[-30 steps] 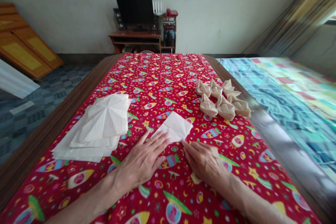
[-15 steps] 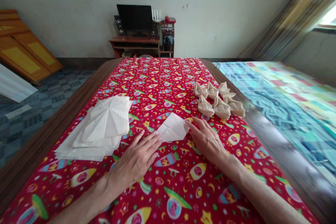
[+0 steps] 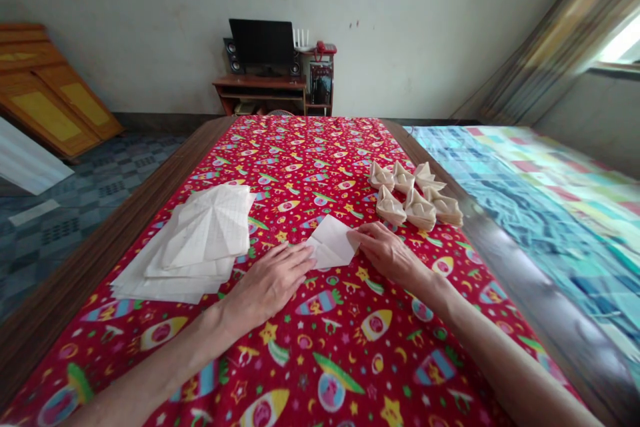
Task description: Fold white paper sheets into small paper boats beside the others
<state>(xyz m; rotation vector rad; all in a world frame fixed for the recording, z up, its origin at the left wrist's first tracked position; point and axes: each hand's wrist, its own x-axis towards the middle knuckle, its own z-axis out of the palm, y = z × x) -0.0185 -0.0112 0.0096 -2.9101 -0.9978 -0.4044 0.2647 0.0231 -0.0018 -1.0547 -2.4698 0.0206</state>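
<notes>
The folded paper (image 3: 333, 243) lies flat on the red patterned cloth (image 3: 320, 167), which covers the middle part of the bench (image 3: 167, 177), and it is directly in front of you, between your two hands. Your left hand (image 3: 275, 280) is open, with the palm down and the fingers stretched, and its fingertips rest on the left corner of the folded paper. Your right hand (image 3: 387, 253) is at the right corner of the folded paper, with its fingers bent and brought near the thumb. They touch this corner, but I cannot tell whether they grip it.

To the left of the folded paper, well apart from it, there is an uneven stack of creased sheets (image 3: 207, 223). The top sheet shows fold lines which spread out from one point. To the right of the folded paper and a little farther from you, the folded paper shapes (image 3: 420, 210) stand close together in two rows.

Far beyond the folded paper, near the wall, a small desk (image 3: 263, 82) carries a dark monitor (image 3: 263, 42). Beyond the bench edge, to the right of the folded paper, you have a bed with a checked cover (image 3: 520, 193).
</notes>
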